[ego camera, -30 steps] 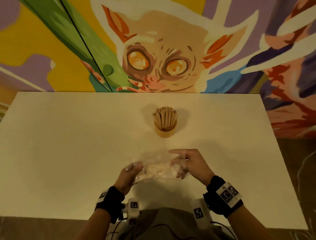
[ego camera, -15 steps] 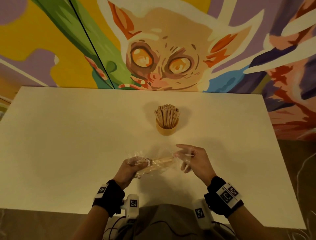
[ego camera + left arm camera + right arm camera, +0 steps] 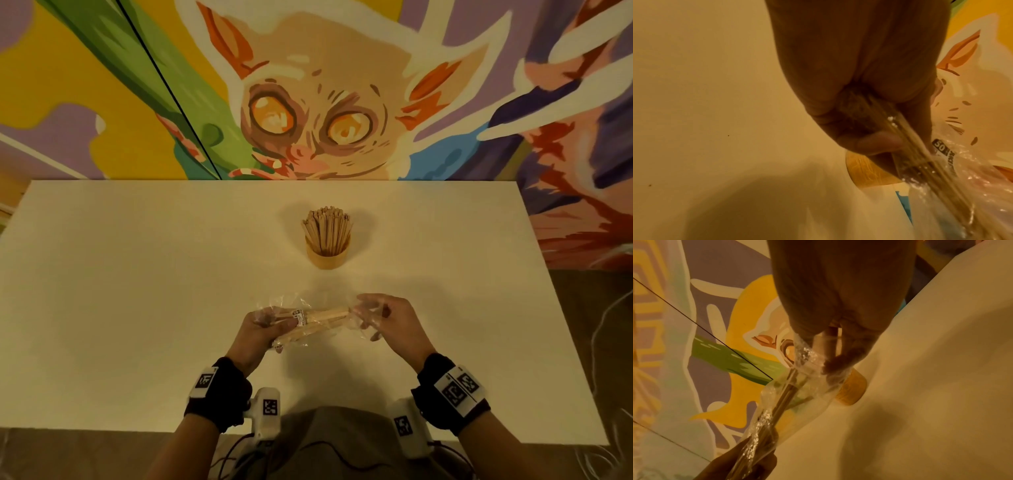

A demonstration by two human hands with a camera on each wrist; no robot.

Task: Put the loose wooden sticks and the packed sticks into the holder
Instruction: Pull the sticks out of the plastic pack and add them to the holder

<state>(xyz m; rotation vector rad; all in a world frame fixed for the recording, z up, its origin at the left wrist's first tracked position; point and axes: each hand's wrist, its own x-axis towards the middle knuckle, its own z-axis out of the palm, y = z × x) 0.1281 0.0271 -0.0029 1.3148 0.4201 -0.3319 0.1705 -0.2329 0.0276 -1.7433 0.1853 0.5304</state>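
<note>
A round wooden holder [image 3: 327,257] stands mid-table, packed with upright wooden sticks [image 3: 327,226]. Nearer the table's front edge I hold a clear plastic pack of sticks [image 3: 310,320] lying crosswise above the table. My left hand [image 3: 262,327] grips its left end, fingers curled round the bundle [image 3: 920,146]. My right hand [image 3: 371,317] pinches the loose plastic at the pack's right end [image 3: 809,356]. A small printed label [image 3: 299,317] sits on the wrapper. The holder [image 3: 852,391] shows behind the plastic in the right wrist view.
The white table [image 3: 137,274] stretches wide to both sides of the holder. A painted mural wall [image 3: 308,102] rises right behind its far edge. The floor [image 3: 599,342] lies past the table's right edge.
The pack has been drawn out straight between my hands, and the sticks inside show as a tight bundle. My right hand has shifted slightly right on the plastic.
</note>
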